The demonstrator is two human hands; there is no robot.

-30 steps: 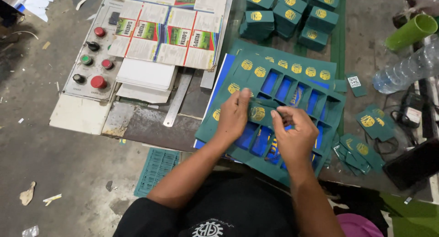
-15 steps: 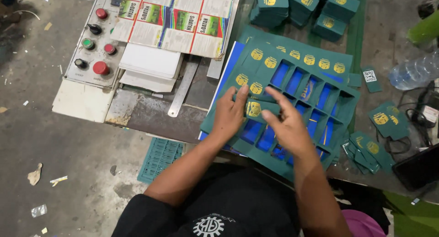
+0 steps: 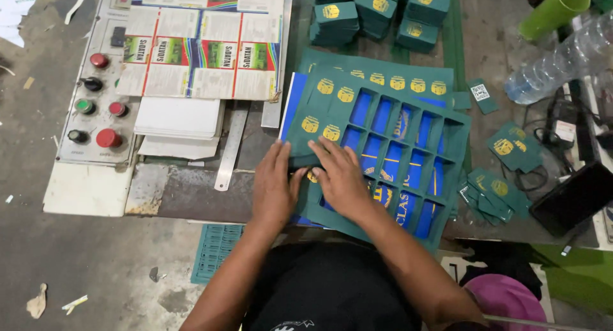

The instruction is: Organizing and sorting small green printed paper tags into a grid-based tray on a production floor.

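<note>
Hands have slid toward the sheet's near-left corner: left hand [image 3: 273, 189] and right hand [image 3: 341, 177] now lie flat, fingers spread, gripping nothing, pressing the green die-cut sheet [image 3: 408, 94] on the bench [image 3: 185, 193], steadying it.

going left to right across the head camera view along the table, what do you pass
Control panel with push buttons → metal ruler → left hand → right hand → green die-cut card sheet → loose green cut cards → clear plastic bottle
</note>
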